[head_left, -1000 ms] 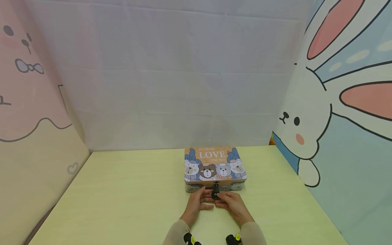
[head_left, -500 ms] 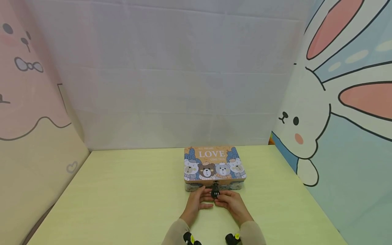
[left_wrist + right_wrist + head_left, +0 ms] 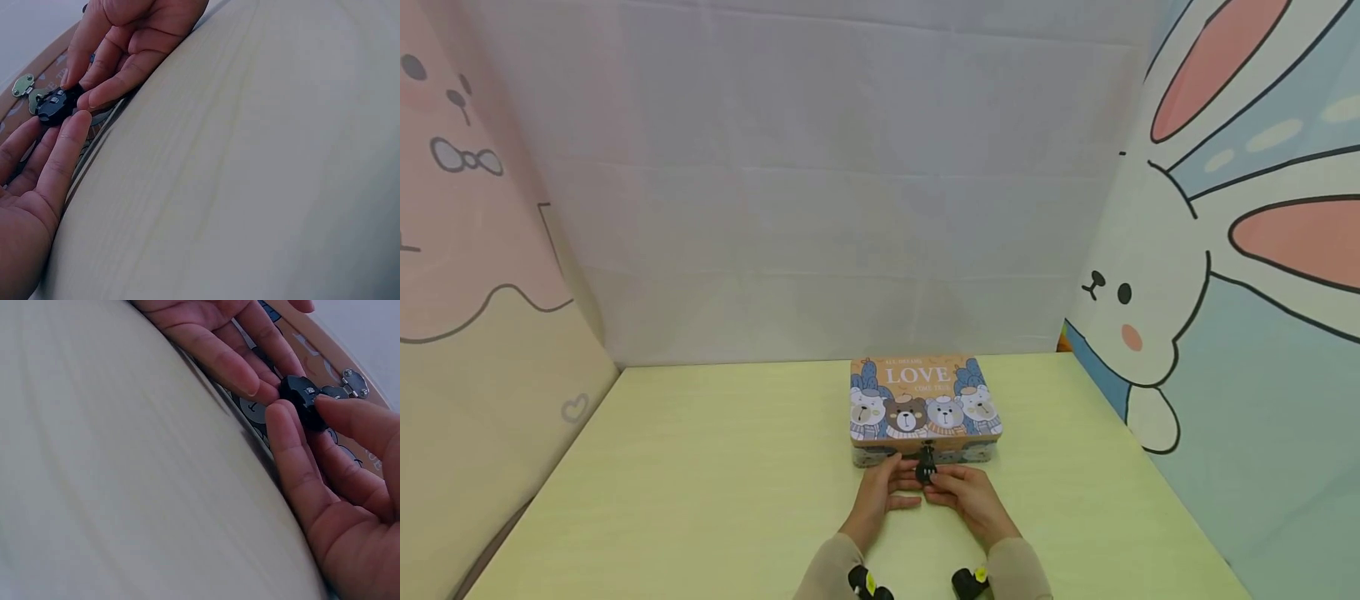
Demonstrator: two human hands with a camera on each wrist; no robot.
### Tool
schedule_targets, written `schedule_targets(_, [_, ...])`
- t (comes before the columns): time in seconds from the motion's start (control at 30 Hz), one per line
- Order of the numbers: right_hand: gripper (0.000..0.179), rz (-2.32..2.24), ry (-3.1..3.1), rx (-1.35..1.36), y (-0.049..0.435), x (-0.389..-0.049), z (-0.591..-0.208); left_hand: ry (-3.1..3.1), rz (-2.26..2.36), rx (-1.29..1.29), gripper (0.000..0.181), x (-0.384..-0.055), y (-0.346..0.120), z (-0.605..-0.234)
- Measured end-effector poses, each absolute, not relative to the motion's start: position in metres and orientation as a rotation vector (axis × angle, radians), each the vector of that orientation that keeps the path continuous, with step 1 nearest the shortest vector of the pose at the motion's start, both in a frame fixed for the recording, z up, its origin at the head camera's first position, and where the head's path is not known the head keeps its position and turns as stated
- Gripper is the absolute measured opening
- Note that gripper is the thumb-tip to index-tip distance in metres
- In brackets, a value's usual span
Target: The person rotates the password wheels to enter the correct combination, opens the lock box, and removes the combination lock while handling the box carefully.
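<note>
A tin box [image 3: 925, 400] printed with bears and the word LOVE lies closed on the table. At its front, a metal latch [image 3: 354, 382] shows beside a small black combination padlock [image 3: 303, 400] with pale marks on its dials. My right hand [image 3: 970, 500] pinches this padlock between thumb and fingers, one fingertip on the dial side. From the other side, my left hand [image 3: 876, 500] reaches in with fairly straight fingers, their tips touching the padlock's end. The left thumb stands apart from it. Fingers partly hide the box's front wall.
The pale yellow table [image 3: 715, 467] runs around the box. A white cloth backdrop [image 3: 835, 208] rises behind it, with cartoon-printed panels [image 3: 1247, 400] at both sides. Black wrist devices [image 3: 972, 583] sit at the beige sleeves.
Both hands hold nearly the same pose at the padlock. The whole head view has shifted very slightly; the box stays closed in place.
</note>
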State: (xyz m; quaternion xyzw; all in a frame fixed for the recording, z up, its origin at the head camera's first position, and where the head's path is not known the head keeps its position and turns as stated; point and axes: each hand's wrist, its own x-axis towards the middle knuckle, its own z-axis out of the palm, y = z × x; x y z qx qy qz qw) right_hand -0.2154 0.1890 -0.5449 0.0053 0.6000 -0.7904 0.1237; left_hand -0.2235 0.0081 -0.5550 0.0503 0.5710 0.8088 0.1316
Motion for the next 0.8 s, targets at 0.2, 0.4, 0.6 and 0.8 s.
schedule_targets(0.2, [0.022,-2.283,1.773,0.01,0.1888,-0.2157,-0.5437,1.649,2.345,0.124,0.056,-0.2235,0.0079,-0.5538])
schedule_targets(0.4, [0.021,-2.291,1.763,0.045,0.1886,-0.2147,-0.5426,1.648,2.34,0.106,0.056,-0.2231,0.0079,-0.5535])
schedule_targets(0.6, [0.026,-2.327,1.722,0.084,0.1902,-0.2138,-0.5426,1.649,2.33,0.104,0.056,-0.2225,0.0078,-0.5526])
schedule_targets(0.8, [0.019,-2.33,1.703,0.055,0.1915,-0.2144,-0.5433,1.662,2.317,0.101,0.057,-0.2225,0.0081,-0.5518])
